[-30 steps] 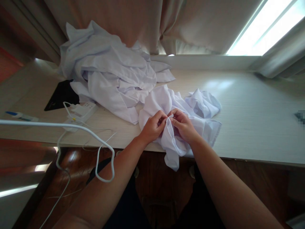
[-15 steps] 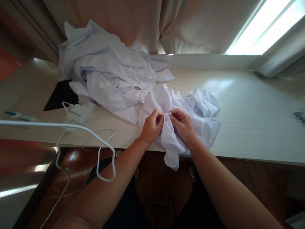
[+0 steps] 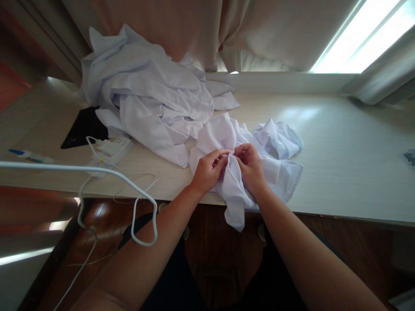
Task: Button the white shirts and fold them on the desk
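Left hand (image 3: 209,170) has edged rightward since half a second ago, so your fingertips there now reach close to those of your right hand (image 3: 252,169). Both hands: thumb and fingers closed, pinching a raised fold (image 3: 232,177) of the cloth (image 3: 215,131); exact contact at the tips too small to tell. Cloth lies at the front edge of the table (image 3: 340,164), directly before you. Long axis runs roughly left to right, slanting towards you on the right, where the frayed end points. Fold's long axis runs towards you, its loose tip hanging past the table edge. Pile (image 3: 152,86) of white fabric sits behind and left, power strip (image 3: 122,145) near its front corner
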Demonstrator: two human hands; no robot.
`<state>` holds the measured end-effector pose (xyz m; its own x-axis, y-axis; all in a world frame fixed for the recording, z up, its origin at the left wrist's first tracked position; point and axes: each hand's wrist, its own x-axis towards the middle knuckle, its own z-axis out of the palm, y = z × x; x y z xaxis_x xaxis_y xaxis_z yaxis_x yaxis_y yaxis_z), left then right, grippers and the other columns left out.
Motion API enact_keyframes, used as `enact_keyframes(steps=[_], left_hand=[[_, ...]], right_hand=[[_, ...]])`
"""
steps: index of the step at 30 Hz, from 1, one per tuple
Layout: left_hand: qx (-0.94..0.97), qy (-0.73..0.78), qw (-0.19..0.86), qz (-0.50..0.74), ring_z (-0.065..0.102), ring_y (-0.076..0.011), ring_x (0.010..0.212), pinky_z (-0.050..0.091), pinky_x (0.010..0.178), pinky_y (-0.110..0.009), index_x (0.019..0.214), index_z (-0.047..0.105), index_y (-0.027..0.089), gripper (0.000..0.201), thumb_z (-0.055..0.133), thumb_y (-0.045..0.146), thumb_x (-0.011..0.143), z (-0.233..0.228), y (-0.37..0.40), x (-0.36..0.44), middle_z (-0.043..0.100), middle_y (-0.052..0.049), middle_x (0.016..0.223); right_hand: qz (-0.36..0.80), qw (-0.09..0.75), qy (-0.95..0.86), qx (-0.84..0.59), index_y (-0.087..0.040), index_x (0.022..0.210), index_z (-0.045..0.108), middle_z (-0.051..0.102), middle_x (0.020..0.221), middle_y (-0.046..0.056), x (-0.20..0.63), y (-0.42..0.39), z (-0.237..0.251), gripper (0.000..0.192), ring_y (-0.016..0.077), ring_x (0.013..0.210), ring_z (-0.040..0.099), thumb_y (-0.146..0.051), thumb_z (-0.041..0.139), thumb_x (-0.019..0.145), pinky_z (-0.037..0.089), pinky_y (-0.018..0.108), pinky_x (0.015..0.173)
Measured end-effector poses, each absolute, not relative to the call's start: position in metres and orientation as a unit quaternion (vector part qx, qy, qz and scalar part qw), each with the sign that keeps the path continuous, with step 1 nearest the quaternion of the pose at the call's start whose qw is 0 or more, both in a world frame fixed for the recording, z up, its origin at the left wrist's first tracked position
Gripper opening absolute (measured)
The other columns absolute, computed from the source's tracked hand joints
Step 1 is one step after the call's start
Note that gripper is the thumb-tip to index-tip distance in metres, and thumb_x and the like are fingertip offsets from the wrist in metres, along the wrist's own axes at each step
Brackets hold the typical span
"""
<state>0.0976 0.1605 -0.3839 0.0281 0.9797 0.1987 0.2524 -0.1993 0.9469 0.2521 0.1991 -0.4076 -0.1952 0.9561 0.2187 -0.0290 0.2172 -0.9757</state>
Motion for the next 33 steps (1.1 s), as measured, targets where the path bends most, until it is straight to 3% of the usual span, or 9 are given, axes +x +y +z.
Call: enact_keyframes(steps=[5, 12, 17, 22, 27, 33], left_hand=[[0.587, 0.490, 0.416, 0.492, 0.056, -0.0097, 0.061, 0.044, 0.053, -0.017, 0.107, 0.066, 0.016, 0.031, 0.058, 0.043, 0.093, -0.384, 0.161, 0.096, 0.062, -0.001, 0.078], [0.569, 0.466, 0.467, 0.491, 0.054, -0.0084, 0.056, 0.043, 0.049, -0.017, 0.105, 0.060, 0.018, 0.030, 0.061, 0.044, 0.091, -0.391, 0.163, 0.095, 0.057, 0.001, 0.078], [0.591, 0.449, 0.517, 0.427, 0.054, -0.0104, 0.059, 0.044, 0.049, -0.019, 0.118, 0.059, 0.018, 0.038, 0.060, 0.046, 0.091, -0.395, 0.163, 0.096, 0.055, 0.000, 0.077], [0.602, 0.463, 0.522, 0.388, 0.055, -0.0116, 0.059, 0.046, 0.052, -0.022, 0.109, 0.058, 0.018, 0.032, 0.062, 0.043, 0.090, -0.394, 0.165, 0.095, 0.056, 0.001, 0.078], [0.669, 0.505, 0.435, 0.330, 0.054, -0.0119, 0.063, 0.044, 0.059, -0.023, 0.088, 0.059, 0.017, 0.022, 0.061, 0.040, 0.090, -0.379, 0.167, 0.081, 0.056, 0.002, 0.073], [0.689, 0.537, 0.344, 0.345, 0.060, -0.0164, 0.076, 0.050, 0.071, -0.027, 0.092, 0.064, 0.018, 0.023, 0.060, 0.040, 0.090, -0.373, 0.167, 0.080, 0.063, -0.003, 0.087]], right_hand=[[0.417, 0.497, -0.644, -0.407, -0.021, 0.083, 0.062, 0.058, 0.086, 0.001, 0.254, 0.196, -0.404, 0.020, 0.0150, 0.081, 0.054, -0.040, 0.068, 0.085, 0.046, 0.028, 0.075], [0.497, 0.449, -0.649, -0.361, -0.024, 0.106, 0.061, 0.061, 0.092, 0.001, 0.260, 0.191, -0.408, 0.020, 0.0156, 0.084, 0.057, -0.035, 0.062, 0.090, 0.047, 0.030, 0.077], [0.477, 0.471, -0.641, -0.374, -0.024, 0.105, 0.056, 0.059, 0.092, 0.000, 0.265, 0.191, -0.411, 0.021, 0.0133, 0.078, 0.054, -0.027, 0.064, 0.086, 0.046, 0.028, 0.073], [0.436, 0.484, -0.662, -0.370, -0.022, 0.100, 0.055, 0.057, 0.091, 0.000, 0.275, 0.191, -0.404, 0.018, 0.0140, 0.081, 0.055, -0.017, 0.060, 0.084, 0.045, 0.029, 0.078], [0.383, 0.484, -0.690, -0.377, -0.021, 0.088, 0.053, 0.055, 0.086, 0.000, 0.287, 0.182, -0.391, 0.011, 0.0158, 0.084, 0.052, -0.014, 0.059, 0.083, 0.042, 0.031, 0.081], [0.291, 0.473, -0.745, -0.371, -0.022, 0.091, 0.054, 0.057, 0.089, 0.002, 0.310, 0.178, -0.373, 0.006, 0.0191, 0.089, 0.051, -0.020, 0.058, 0.088, 0.042, 0.034, 0.084]])
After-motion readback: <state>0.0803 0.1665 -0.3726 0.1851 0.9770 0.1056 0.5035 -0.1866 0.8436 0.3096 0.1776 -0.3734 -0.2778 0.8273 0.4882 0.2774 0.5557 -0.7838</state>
